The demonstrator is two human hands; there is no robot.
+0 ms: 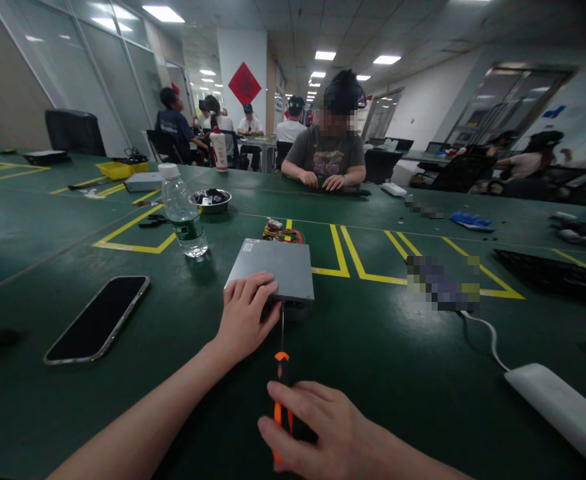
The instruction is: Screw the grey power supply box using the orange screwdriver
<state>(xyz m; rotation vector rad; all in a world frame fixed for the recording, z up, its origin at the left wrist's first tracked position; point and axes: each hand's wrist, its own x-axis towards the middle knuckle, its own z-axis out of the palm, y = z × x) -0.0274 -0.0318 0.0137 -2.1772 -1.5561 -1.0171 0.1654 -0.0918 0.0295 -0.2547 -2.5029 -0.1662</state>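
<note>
A grey metal computer power supply (277, 263) lies on the green table, its bundle of coloured cables (283, 232) trailing from the far side. My left hand (247, 308) rests on its near left corner, fingers on the top and thumb at the front face. In my right hand (317, 423) is a screwdriver (281, 373) with an orange and black handle, held between thumb and fingers. Its thin shaft points away from me, and the tip meets the near face of the power supply. Whether a screw sits under the tip cannot be made out.
Left of the power supply stand a water bottle (185, 217) and a metal bowl (213, 200) with dark parts. A phone (97, 320) lies nearer on the left. On the right are a white power strip (557, 410) with a cable and blue gloves (471, 221). A person (327, 147) sits opposite.
</note>
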